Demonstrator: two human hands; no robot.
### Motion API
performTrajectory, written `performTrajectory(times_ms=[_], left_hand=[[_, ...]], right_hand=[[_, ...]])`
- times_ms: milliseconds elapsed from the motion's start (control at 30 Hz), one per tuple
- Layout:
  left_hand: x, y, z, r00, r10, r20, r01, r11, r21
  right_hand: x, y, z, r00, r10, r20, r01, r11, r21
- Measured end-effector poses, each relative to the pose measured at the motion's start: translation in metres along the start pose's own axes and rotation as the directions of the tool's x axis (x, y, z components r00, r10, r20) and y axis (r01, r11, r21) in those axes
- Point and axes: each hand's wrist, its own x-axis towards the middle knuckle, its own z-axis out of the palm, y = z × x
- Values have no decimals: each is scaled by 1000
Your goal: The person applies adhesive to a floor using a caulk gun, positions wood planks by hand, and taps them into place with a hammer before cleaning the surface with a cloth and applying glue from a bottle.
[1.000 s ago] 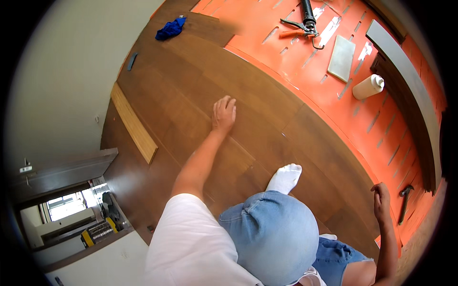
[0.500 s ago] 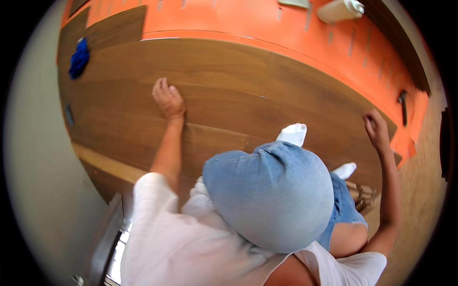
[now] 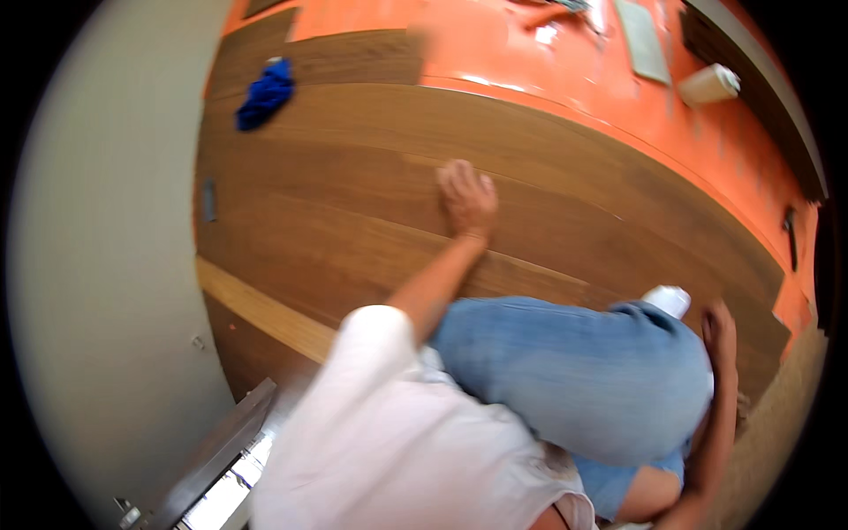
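Wood flooring (image 3: pixel 336 185): spreads under the left hand and reaches past the right hand toward its right end; its left edge runs along the wall (image 3: pixel 115 221), its upper edge along the orange underlay (image 3: pixel 574 84).
Left hand (image 3: pixel 468 201): palm down at the middle of the flooring, fingers extended and slightly parted; whether it presses on the boards cannot be told.
Right hand (image 3: pixel 719 329): well apart from the left, beside the bent knee, near the flooring's right end; blurred, so whether its fingers are closed cannot be told.
Blue cloth (image 3: pixel 265 95): bunched near the flooring's upper left corner.
Grey strip (image 3: pixel 208 201): just beside the left edge.
Light wood strip (image 3: pixel 265 309): slants from the left edge toward the white sleeve (image 3: pixel 375 331).
White bottle (image 3: pixel 707 87): lying on the underlay, near a pale slab (image 3: pixel 643 42).
Hammer (image 3: pixel 791 238): on the underlay, beyond the flooring's right end.
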Motion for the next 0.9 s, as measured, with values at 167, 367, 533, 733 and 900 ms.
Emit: performTrajectory(times_ms=[167,367,533,733,900], left_hand=[[75,-79,0,969,173,-174,-182,983,-37],[298,-351,-5,971,199,-136,-180,974,139],[369,-453,-24,902,-90,422,-28,964,265],[312,-379,-46,951,-42,305,-85,916,392],[191,-213,-60,815,364,450,-341,930,-134]], right_hand=[[-187,58,-23,941,322,102,-333,936,118],[-328,53,-77,712,702,-3,-670,680,298],[-384,-17,-72,732,652,-196,-680,684,-266],[-346,-51,-99,462,879,-120,-884,445,-142],[-289,-65,-69,587,806,-75,-802,566,-192]])
